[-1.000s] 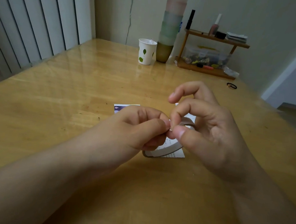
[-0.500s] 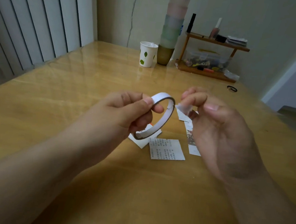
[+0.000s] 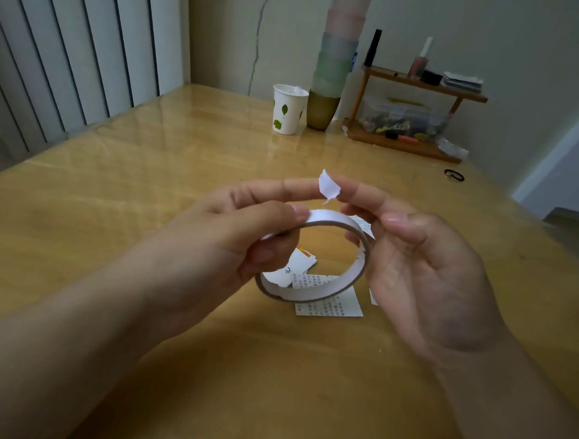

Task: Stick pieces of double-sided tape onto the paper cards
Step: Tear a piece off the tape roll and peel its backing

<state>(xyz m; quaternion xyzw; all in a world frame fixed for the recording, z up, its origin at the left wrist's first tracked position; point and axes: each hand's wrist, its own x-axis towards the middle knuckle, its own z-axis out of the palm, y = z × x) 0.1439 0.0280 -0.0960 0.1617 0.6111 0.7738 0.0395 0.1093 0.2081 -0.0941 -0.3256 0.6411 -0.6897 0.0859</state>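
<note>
Bare wooden table [image 3: 112, 208] spreads wide to the left. The left hand [image 3: 233, 236] grips the tape roll [image 3: 316, 258] above the paper cards [image 3: 330, 306]; the right hand's [image 3: 424, 271] fingertips pinch a torn tape piece [image 3: 329, 186] just above the roll.

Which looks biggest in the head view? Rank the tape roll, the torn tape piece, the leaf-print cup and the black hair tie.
1. tape roll, though nearest the camera
2. leaf-print cup
3. torn tape piece
4. black hair tie, close to the piece, unsure
</note>
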